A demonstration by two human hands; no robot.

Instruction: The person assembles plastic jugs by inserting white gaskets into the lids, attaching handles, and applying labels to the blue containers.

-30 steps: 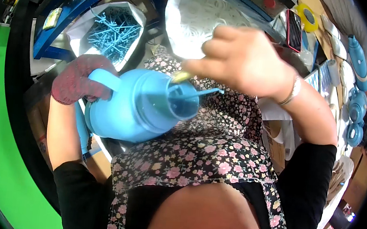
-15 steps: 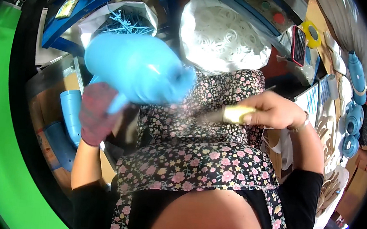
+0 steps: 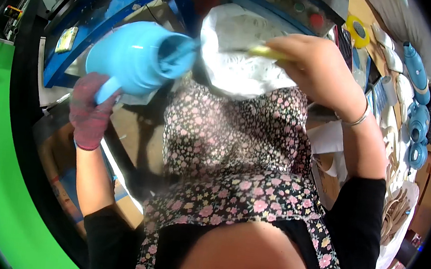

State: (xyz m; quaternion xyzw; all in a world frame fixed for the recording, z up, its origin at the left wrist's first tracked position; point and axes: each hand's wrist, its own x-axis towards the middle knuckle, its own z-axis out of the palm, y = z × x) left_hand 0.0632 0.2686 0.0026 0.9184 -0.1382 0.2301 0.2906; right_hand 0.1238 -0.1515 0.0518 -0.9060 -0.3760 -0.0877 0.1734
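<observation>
My left hand (image 3: 91,117), in a dark red glove, is closed around the handle of a light blue plastic jug (image 3: 124,55). The jug lies tilted on its side in the air, its mouth facing right; something blue shows inside the opening, blurred. My bare right hand (image 3: 315,66) grips a knife by its yellow handle (image 3: 269,52), fingers wrapped around it. Its blade points left toward the jug's mouth, apart from it and smeared by motion. Under the knife stands a white bag (image 3: 241,82), its pale contents blurred.
A blue metal frame (image 3: 87,34) crosses the upper left, with a small yellowish packet (image 3: 67,40) on it. At right, blue bottle-shaped parts (image 3: 416,76) and a yellow tape roll (image 3: 358,31) lie along a bench. A red button (image 3: 316,21) sits on the machine ahead.
The jug has shifted left and turned so its mouth shows. My right hand has risen with the knife from over my lap to above the white bag.
</observation>
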